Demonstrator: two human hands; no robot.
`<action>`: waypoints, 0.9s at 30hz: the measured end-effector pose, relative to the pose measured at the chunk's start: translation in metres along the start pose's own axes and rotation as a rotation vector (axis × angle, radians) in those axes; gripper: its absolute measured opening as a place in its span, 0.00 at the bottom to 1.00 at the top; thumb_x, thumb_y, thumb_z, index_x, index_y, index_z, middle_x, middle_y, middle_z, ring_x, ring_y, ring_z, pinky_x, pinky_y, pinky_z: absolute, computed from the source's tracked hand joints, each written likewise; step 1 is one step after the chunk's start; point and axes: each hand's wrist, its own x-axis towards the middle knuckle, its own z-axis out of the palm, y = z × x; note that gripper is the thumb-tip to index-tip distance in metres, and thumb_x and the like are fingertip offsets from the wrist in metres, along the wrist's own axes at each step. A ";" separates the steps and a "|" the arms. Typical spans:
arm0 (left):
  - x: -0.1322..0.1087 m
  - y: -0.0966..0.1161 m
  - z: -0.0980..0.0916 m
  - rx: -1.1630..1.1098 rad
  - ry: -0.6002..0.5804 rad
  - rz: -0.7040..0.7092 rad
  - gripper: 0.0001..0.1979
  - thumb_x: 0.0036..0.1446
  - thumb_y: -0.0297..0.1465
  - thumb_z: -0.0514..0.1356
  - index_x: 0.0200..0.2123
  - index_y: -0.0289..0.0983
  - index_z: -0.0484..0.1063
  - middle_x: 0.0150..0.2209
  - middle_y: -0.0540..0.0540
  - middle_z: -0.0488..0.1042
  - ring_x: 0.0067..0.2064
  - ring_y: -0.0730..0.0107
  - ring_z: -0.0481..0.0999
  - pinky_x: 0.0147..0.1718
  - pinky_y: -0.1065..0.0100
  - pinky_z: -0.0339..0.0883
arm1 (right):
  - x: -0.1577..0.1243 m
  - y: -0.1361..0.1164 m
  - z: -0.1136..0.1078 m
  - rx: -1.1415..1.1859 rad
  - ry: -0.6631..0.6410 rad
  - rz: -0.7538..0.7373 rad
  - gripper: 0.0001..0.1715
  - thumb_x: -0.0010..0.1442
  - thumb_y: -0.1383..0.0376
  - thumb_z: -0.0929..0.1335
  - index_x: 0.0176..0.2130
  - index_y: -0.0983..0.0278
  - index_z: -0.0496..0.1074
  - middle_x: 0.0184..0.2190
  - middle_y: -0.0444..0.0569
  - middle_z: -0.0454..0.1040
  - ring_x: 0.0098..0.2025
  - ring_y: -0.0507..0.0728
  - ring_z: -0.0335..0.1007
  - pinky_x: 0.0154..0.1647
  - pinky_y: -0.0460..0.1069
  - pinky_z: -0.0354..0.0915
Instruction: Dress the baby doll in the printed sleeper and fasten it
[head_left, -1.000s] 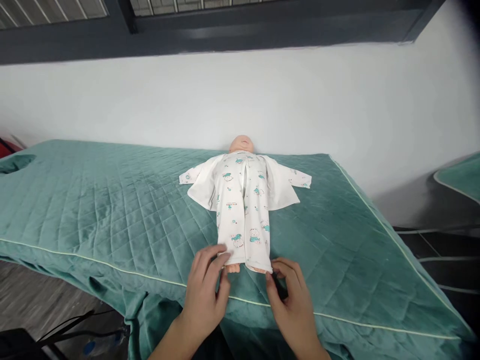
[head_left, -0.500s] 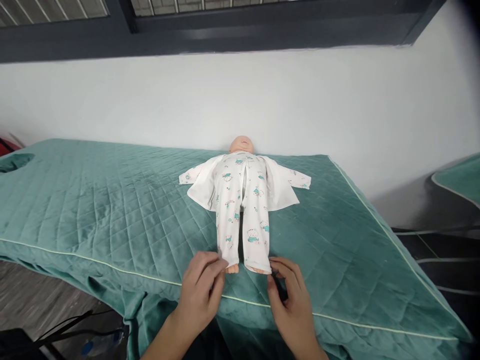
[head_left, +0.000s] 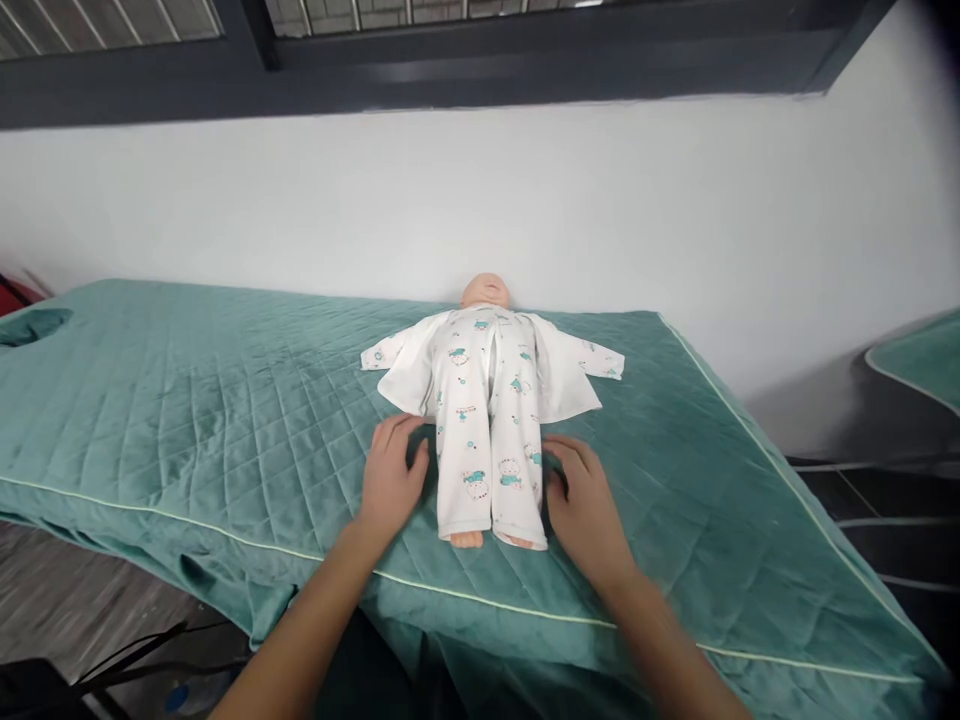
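Observation:
A baby doll (head_left: 486, 290) lies on its back, head toward the wall, its feet showing below the hems. It wears white printed pants (head_left: 465, 460) and a white jacket (head_left: 566, 385) spread open at both sides, sleeves stretched outward. Beside the pants leg on the left is my left hand (head_left: 391, 475), thumb and fingers apart, fingertips near the jacket's lower edge. My right hand (head_left: 589, 510) rests along the other leg with its fingers loosely curved and apart from the thumb. Its fingertips are at the fabric's side; whether they touch is unclear. Neither hand grips anything.
The doll lies on a bed with a green quilted cover (head_left: 255, 420), whose piped front edge runs close to me. Behind is a white wall (head_left: 480, 190) under a dark window frame (head_left: 525, 70). Black cables (head_left: 150, 640) and a plastic bottle (head_left: 199, 695) are on the floor at lower left.
Both hands have left the pants hems and moved up along the outer sides of the legs. The leg on the left now lies straighter and wider, closing the gap between the legs.

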 end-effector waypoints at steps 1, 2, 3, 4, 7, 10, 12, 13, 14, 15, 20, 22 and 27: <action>0.011 -0.004 0.005 0.059 -0.051 0.033 0.16 0.64 0.27 0.55 0.54 0.37 0.70 0.56 0.39 0.72 0.59 0.55 0.69 0.61 0.50 0.66 | 0.013 0.002 0.001 -0.091 -0.029 -0.031 0.24 0.61 0.77 0.60 0.53 0.64 0.70 0.56 0.56 0.69 0.59 0.63 0.64 0.61 0.59 0.64; 0.021 -0.007 0.011 0.115 -0.109 0.070 0.17 0.64 0.27 0.56 0.55 0.36 0.70 0.57 0.38 0.72 0.62 0.53 0.66 0.63 0.49 0.64 | 0.026 0.004 0.003 -0.191 -0.075 -0.050 0.22 0.63 0.76 0.60 0.53 0.65 0.70 0.57 0.57 0.70 0.59 0.64 0.63 0.60 0.59 0.63; 0.029 -0.009 0.016 0.173 -0.163 0.104 0.18 0.63 0.26 0.55 0.56 0.35 0.71 0.58 0.37 0.72 0.65 0.51 0.63 0.65 0.47 0.61 | 0.038 0.005 0.005 -0.287 -0.113 -0.065 0.20 0.65 0.74 0.61 0.53 0.66 0.70 0.57 0.58 0.70 0.59 0.65 0.63 0.59 0.60 0.63; 0.036 -0.010 0.020 0.221 -0.218 0.140 0.19 0.63 0.26 0.55 0.57 0.35 0.71 0.59 0.37 0.72 0.67 0.50 0.61 0.67 0.45 0.57 | 0.048 0.005 0.007 -0.373 -0.150 -0.075 0.18 0.66 0.72 0.61 0.53 0.66 0.71 0.57 0.58 0.71 0.58 0.66 0.64 0.58 0.60 0.63; 0.050 -0.014 0.030 0.291 -0.374 0.241 0.20 0.63 0.29 0.56 0.58 0.37 0.72 0.61 0.39 0.71 0.68 0.50 0.60 0.70 0.45 0.51 | 0.069 0.006 0.012 -0.526 -0.221 -0.087 0.16 0.69 0.70 0.60 0.52 0.67 0.72 0.54 0.58 0.73 0.54 0.65 0.66 0.54 0.57 0.61; 0.061 -0.017 0.036 0.296 -0.447 0.267 0.21 0.64 0.32 0.56 0.60 0.38 0.71 0.61 0.40 0.71 0.68 0.49 0.61 0.70 0.46 0.52 | 0.079 0.009 0.015 -0.544 -0.240 -0.080 0.15 0.69 0.70 0.60 0.50 0.67 0.72 0.52 0.57 0.73 0.51 0.65 0.66 0.50 0.55 0.60; 0.068 -0.018 0.039 0.292 -0.444 0.259 0.23 0.65 0.33 0.56 0.61 0.38 0.70 0.62 0.40 0.71 0.68 0.48 0.60 0.71 0.44 0.50 | 0.081 0.012 0.016 -0.527 -0.233 -0.080 0.14 0.69 0.70 0.61 0.48 0.67 0.73 0.50 0.57 0.73 0.49 0.65 0.65 0.48 0.55 0.59; 0.072 -0.019 0.040 0.282 -0.442 0.262 0.23 0.65 0.33 0.56 0.62 0.38 0.69 0.63 0.40 0.70 0.69 0.48 0.60 0.71 0.44 0.48 | 0.081 0.013 0.017 -0.515 -0.226 -0.084 0.13 0.69 0.70 0.61 0.48 0.67 0.73 0.49 0.58 0.73 0.49 0.65 0.65 0.47 0.55 0.59; 0.075 -0.019 0.041 0.268 -0.442 0.268 0.24 0.64 0.33 0.56 0.63 0.38 0.69 0.63 0.39 0.70 0.69 0.48 0.60 0.71 0.44 0.47 | 0.081 0.014 0.017 -0.501 -0.218 -0.091 0.13 0.69 0.70 0.61 0.47 0.67 0.73 0.48 0.58 0.73 0.48 0.65 0.65 0.47 0.55 0.58; 0.077 -0.019 0.043 0.251 -0.442 0.275 0.25 0.64 0.33 0.56 0.63 0.37 0.68 0.63 0.38 0.70 0.69 0.49 0.61 0.71 0.44 0.47 | 0.080 0.015 0.016 -0.485 -0.209 -0.099 0.12 0.69 0.69 0.62 0.46 0.67 0.73 0.47 0.58 0.74 0.47 0.65 0.65 0.46 0.55 0.58; 0.083 -0.020 0.047 0.177 -0.420 0.289 0.27 0.62 0.36 0.59 0.64 0.36 0.67 0.65 0.35 0.68 0.70 0.49 0.59 0.72 0.44 0.43 | 0.075 0.017 0.014 -0.436 -0.155 -0.147 0.10 0.67 0.70 0.63 0.35 0.64 0.72 0.37 0.54 0.75 0.41 0.62 0.65 0.41 0.54 0.55; 0.085 -0.020 0.047 0.146 -0.426 0.293 0.28 0.62 0.36 0.59 0.64 0.34 0.67 0.66 0.34 0.65 0.72 0.48 0.56 0.72 0.44 0.41 | 0.074 0.018 0.014 -0.436 -0.129 -0.152 0.11 0.66 0.70 0.63 0.32 0.63 0.70 0.35 0.52 0.75 0.40 0.61 0.65 0.41 0.54 0.54; 0.091 -0.016 0.044 0.118 -0.490 0.311 0.29 0.61 0.35 0.60 0.65 0.35 0.65 0.70 0.35 0.59 0.74 0.45 0.49 0.72 0.40 0.39 | 0.073 0.021 0.015 -0.384 -0.103 -0.156 0.11 0.65 0.68 0.63 0.30 0.63 0.69 0.33 0.51 0.74 0.39 0.60 0.64 0.41 0.53 0.54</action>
